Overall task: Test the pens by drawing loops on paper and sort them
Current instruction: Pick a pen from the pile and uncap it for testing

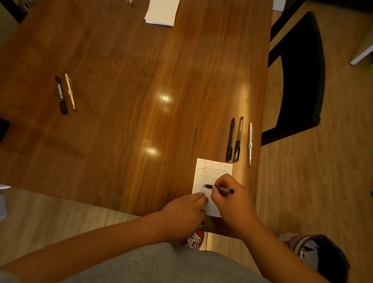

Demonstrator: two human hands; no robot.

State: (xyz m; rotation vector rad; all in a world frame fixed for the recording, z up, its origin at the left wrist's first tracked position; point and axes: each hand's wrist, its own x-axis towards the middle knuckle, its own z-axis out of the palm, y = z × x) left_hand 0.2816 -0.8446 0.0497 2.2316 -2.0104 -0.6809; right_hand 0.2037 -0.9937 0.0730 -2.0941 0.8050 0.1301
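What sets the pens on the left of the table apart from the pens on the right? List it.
The left group has two pens, one black and one pale yellowish; the right group has three, two dark and one white. The left group lies slanted, far from the sheet; the right group lies nearly straight, just beyond it. Both groups lie flat on the table, side by side, untouched by either hand.

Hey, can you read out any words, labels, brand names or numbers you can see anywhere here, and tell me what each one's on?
No text here can be read.
Sheet of paper under the hands: only drawn loops, no words.
Black marker on the left: a pale label, too small to read.
Red shoe under the table: white markings, too blurred to read.
Pen in the right hand: no marking legible.
Stack of blank paper: nothing on it.
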